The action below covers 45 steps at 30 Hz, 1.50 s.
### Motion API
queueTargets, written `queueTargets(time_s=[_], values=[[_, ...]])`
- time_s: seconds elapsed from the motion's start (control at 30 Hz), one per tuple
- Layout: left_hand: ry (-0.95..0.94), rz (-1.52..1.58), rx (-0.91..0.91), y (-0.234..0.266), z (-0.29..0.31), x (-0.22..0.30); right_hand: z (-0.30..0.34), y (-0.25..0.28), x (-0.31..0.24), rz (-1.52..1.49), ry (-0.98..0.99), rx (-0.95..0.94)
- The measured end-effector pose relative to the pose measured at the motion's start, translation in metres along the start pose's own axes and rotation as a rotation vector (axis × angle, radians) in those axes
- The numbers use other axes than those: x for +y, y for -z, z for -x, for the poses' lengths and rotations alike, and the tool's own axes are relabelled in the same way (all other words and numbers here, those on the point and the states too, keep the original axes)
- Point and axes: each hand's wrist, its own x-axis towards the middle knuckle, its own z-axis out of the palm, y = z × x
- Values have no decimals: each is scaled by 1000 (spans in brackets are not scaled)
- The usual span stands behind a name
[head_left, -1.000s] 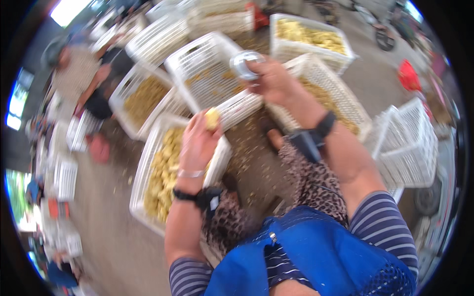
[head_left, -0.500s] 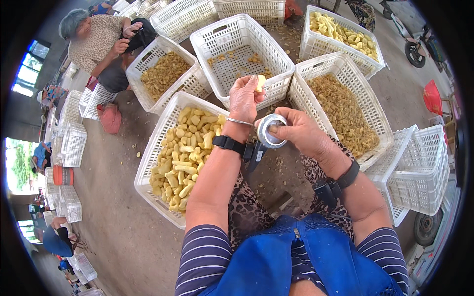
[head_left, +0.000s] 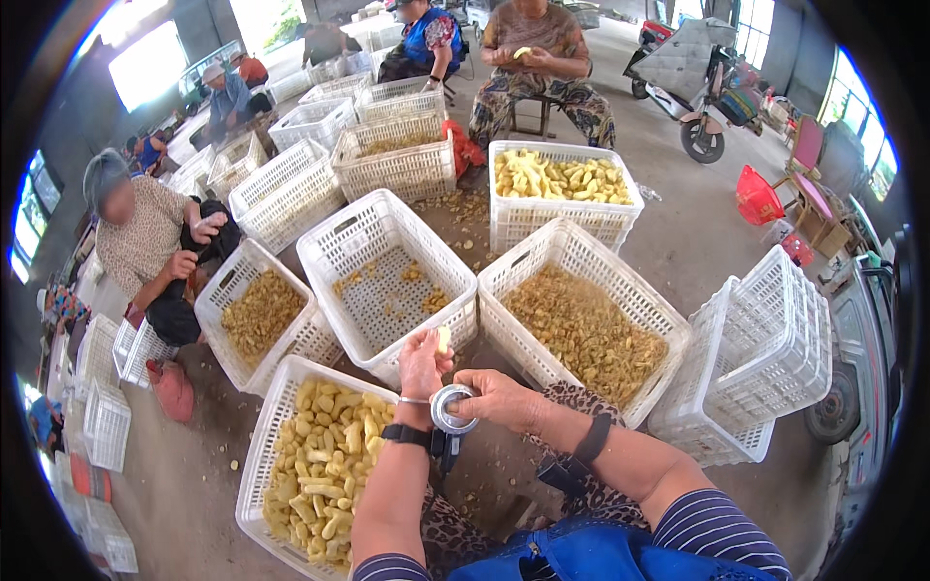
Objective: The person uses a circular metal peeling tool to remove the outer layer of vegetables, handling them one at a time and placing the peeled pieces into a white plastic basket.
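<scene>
Left hand (head_left: 421, 368) grips a pale yellow piece (head_left: 444, 339) just above the round metal tool (head_left: 442, 399) clasped in the right hand (head_left: 502, 399); near-left crate (head_left: 254, 465) is heaped with yellow pieces, left forearm hiding its right side; middle crate (head_left: 441, 266) has a few scraps on its bottom; right crate (head_left: 513, 334) and left crate (head_left: 312, 336) hold brownish scraps; far crate (head_left: 552, 218) is full of yellow pieces; stacked crates (head_left: 765, 363) and red basin (head_left: 756, 197) sit off right.
</scene>
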Motion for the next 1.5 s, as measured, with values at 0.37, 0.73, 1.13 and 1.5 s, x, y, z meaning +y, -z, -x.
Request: queueTargets(time_s=[0.37,0.73,1.13,1.5], values=[[183,254,-149,-1,43,-9,-18,45,-56,-207,197,322],[131,367,-185,11,57,-6,-74,36,-218,16,594,300],[47,372,-204,10,92,20,-64,8,-43,-91,111,280],[-17,167,-248,-3,113,68,-71,15,-37,-191,80,195]])
